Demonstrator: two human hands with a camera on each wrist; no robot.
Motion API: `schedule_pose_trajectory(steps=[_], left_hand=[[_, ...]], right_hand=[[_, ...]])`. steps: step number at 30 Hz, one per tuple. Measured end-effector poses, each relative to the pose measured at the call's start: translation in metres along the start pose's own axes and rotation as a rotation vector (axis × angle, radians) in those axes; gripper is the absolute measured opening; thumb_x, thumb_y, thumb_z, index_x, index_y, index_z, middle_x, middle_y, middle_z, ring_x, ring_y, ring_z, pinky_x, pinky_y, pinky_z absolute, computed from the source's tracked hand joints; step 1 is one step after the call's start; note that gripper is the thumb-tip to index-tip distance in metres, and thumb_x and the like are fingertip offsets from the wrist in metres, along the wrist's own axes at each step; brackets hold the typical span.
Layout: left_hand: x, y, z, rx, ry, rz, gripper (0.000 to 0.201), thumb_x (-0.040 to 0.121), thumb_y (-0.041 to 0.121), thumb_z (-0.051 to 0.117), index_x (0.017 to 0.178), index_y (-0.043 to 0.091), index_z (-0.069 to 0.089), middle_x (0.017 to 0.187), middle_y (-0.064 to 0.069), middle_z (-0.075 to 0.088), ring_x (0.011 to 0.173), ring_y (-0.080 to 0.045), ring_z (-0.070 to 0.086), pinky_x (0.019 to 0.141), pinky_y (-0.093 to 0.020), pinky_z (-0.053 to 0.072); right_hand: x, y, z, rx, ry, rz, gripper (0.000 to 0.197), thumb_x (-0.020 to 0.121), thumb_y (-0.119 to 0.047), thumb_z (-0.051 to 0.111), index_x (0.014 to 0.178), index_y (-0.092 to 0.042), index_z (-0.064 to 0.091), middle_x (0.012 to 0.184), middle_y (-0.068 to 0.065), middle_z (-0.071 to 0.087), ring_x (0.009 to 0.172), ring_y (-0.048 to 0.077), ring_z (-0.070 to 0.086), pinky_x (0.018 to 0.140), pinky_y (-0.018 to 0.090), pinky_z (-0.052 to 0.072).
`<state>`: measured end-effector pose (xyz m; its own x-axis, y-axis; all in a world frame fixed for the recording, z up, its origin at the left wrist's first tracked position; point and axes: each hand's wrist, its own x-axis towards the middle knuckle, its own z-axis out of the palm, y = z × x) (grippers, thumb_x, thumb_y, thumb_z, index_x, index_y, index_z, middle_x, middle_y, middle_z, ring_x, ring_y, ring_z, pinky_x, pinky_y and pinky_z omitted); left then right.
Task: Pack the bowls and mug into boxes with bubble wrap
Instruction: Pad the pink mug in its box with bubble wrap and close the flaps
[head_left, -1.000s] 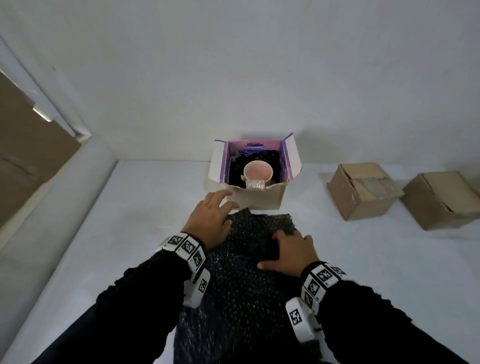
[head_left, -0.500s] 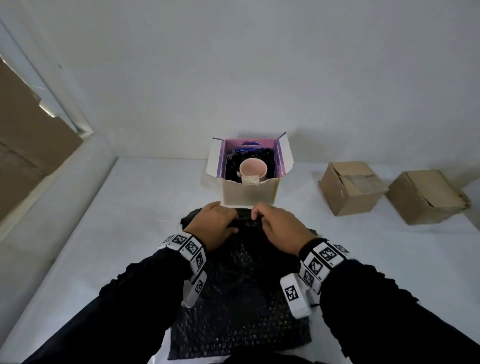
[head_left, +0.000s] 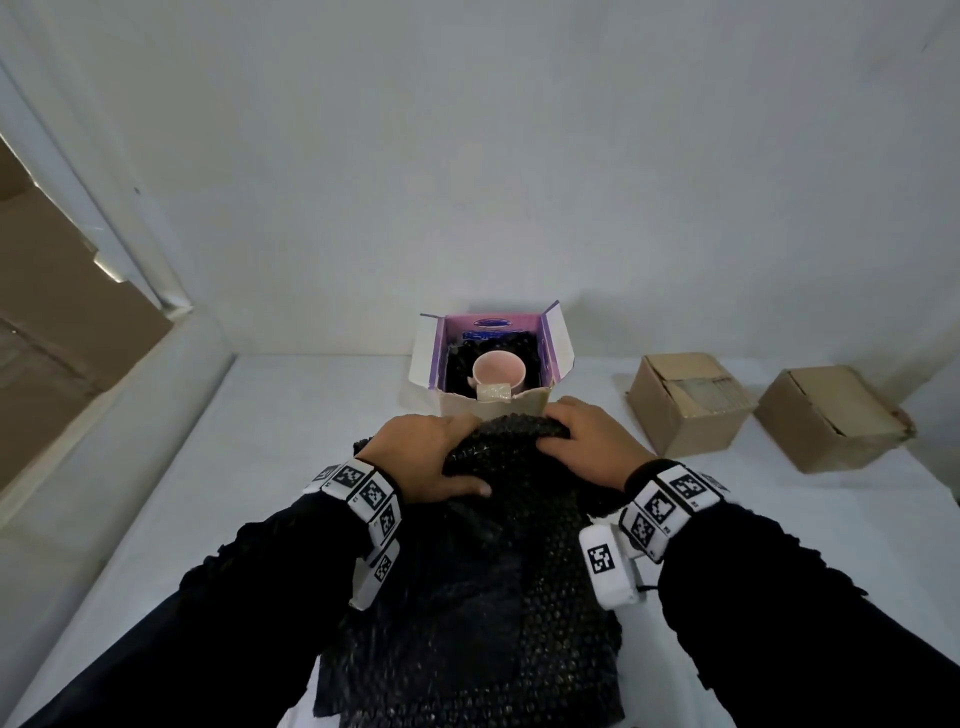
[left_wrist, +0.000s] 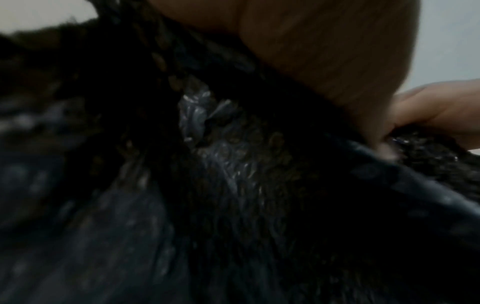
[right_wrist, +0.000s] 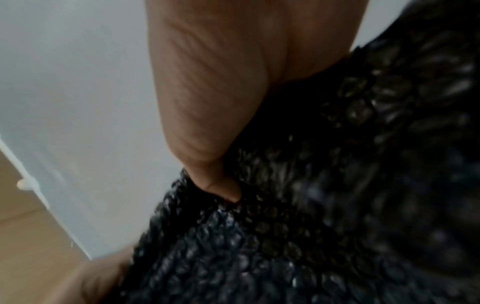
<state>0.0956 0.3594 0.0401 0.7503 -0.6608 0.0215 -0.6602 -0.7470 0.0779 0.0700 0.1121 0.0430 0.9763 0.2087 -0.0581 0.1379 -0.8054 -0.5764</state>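
A black bubble wrap sheet (head_left: 498, 582) lies on the white table in front of me, its far end raised into a fold. My left hand (head_left: 431, 457) grips the left side of that fold, thumb lying on top. My right hand (head_left: 587, 441) grips the right side, thumb pressed into the bubbles (right_wrist: 223, 185). Just behind the fold stands an open box (head_left: 493, 364) with purple inner flaps. A pink mug (head_left: 498, 370) sits upright inside it on black wrap. The wrist views show only dark bubble wrap (left_wrist: 228, 160) under my fingers.
Two closed brown cardboard boxes (head_left: 688, 402) (head_left: 831, 415) sit on the table to the right. A white wall rises behind the table. A white ledge and a brown panel (head_left: 62, 291) run along the left side.
Both hands moved from lying on the flat sheet to its far edge, took hold of it and lifted it into a fold toward the open box.
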Motion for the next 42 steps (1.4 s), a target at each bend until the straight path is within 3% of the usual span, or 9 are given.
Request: schedule_pose_trajectory(steps=[3, 7, 12, 19, 26, 31, 35, 39, 42], left_hand=[[0.009, -0.007, 0.0, -0.018, 0.04, 0.019, 0.033, 0.092, 0.045, 0.052, 0.11, 0.02, 0.061, 0.111, 0.001, 0.057, 0.094, -0.024, 0.06, 0.073, -0.036, 0.049], [0.017, -0.01, -0.006, -0.116, 0.11, -0.003, 0.033, 0.089, 0.027, 0.048, 0.119, 0.014, 0.052, 0.101, -0.011, 0.065, 0.093, -0.031, 0.06, 0.077, -0.04, 0.048], [0.014, -0.013, -0.01, -0.277, 0.105, -0.09, 0.052, 0.079, 0.059, 0.064, 0.111, 0.025, 0.043, 0.079, 0.005, 0.059, 0.07, -0.018, 0.055, 0.061, -0.032, 0.041], [0.008, -0.026, 0.013, -0.078, -0.079, -0.282, 0.026, 0.085, 0.04, 0.059, 0.105, 0.024, 0.06, 0.098, -0.001, 0.066, 0.095, -0.024, 0.061, 0.073, -0.031, 0.047], [0.016, -0.024, 0.006, -0.986, 0.29, -0.548, 0.03, 0.09, 0.009, 0.051, 0.106, 0.034, 0.056, 0.083, -0.011, 0.07, 0.071, -0.025, 0.065, 0.063, -0.032, 0.051], [0.023, -0.013, -0.019, -1.51, 0.375, -0.526, 0.035, 0.079, 0.008, 0.059, 0.113, 0.012, 0.065, 0.108, -0.022, 0.068, 0.092, -0.039, 0.066, 0.079, -0.052, 0.055], [0.022, -0.004, -0.03, -1.707, 0.434, -0.519, 0.035, 0.069, 0.034, 0.078, 0.094, 0.012, 0.066, 0.099, -0.014, 0.067, 0.088, -0.026, 0.064, 0.083, -0.041, 0.051], [0.024, -0.003, -0.028, -1.81, 0.471, -0.493, 0.03, 0.077, 0.006, 0.073, 0.07, 0.022, 0.048, 0.076, -0.005, 0.059, 0.073, -0.023, 0.058, 0.069, -0.032, 0.05], [0.025, 0.004, -0.032, -1.893, 0.432, -0.406, 0.032, 0.084, -0.006, 0.059, 0.073, 0.021, 0.044, 0.075, -0.004, 0.057, 0.07, -0.02, 0.057, 0.066, -0.03, 0.051]], right_hand=[[0.002, -0.003, -0.009, 0.141, -0.045, -0.004, 0.022, 0.091, -0.005, 0.049, 0.106, -0.022, 0.051, 0.102, 0.006, 0.064, 0.095, 0.023, 0.058, 0.082, 0.032, 0.044], [0.008, -0.009, -0.012, 0.241, -0.007, -0.03, 0.027, 0.091, -0.002, 0.044, 0.11, -0.019, 0.05, 0.106, 0.008, 0.064, 0.099, 0.024, 0.059, 0.086, 0.033, 0.044], [0.013, -0.009, -0.028, 0.253, 0.064, -0.031, 0.035, 0.073, -0.043, 0.081, 0.095, -0.022, 0.062, 0.089, -0.006, 0.069, 0.086, 0.012, 0.065, 0.08, 0.032, 0.05], [0.024, 0.005, -0.036, 0.483, 0.158, 0.058, 0.009, 0.085, -0.016, 0.069, 0.092, -0.011, 0.065, 0.091, 0.01, 0.071, 0.091, 0.025, 0.066, 0.09, 0.045, 0.049], [0.021, 0.015, -0.014, 0.381, 0.077, 0.085, 0.041, 0.085, -0.008, 0.067, 0.116, -0.029, 0.05, 0.1, 0.0, 0.066, 0.086, 0.013, 0.063, 0.072, 0.017, 0.047], [0.018, 0.016, 0.007, 0.446, 0.017, 0.125, 0.052, 0.083, 0.007, 0.054, 0.122, -0.028, 0.056, 0.117, -0.001, 0.063, 0.11, 0.017, 0.058, 0.094, 0.027, 0.043], [0.015, 0.007, 0.009, 0.662, -0.032, 0.1, 0.051, 0.085, 0.005, 0.061, 0.128, -0.02, 0.051, 0.115, -0.001, 0.062, 0.11, 0.019, 0.059, 0.089, 0.023, 0.047], [0.017, -0.011, 0.011, 0.69, -0.028, 0.003, 0.103, 0.062, -0.038, 0.09, 0.143, -0.043, 0.027, 0.131, -0.015, 0.048, 0.123, 0.005, 0.049, 0.104, 0.027, 0.04], [0.027, -0.023, 0.024, 0.684, -0.014, -0.057, 0.122, 0.052, -0.039, 0.096, 0.142, -0.055, 0.015, 0.142, -0.015, 0.045, 0.132, 0.008, 0.045, 0.109, 0.039, 0.038]])
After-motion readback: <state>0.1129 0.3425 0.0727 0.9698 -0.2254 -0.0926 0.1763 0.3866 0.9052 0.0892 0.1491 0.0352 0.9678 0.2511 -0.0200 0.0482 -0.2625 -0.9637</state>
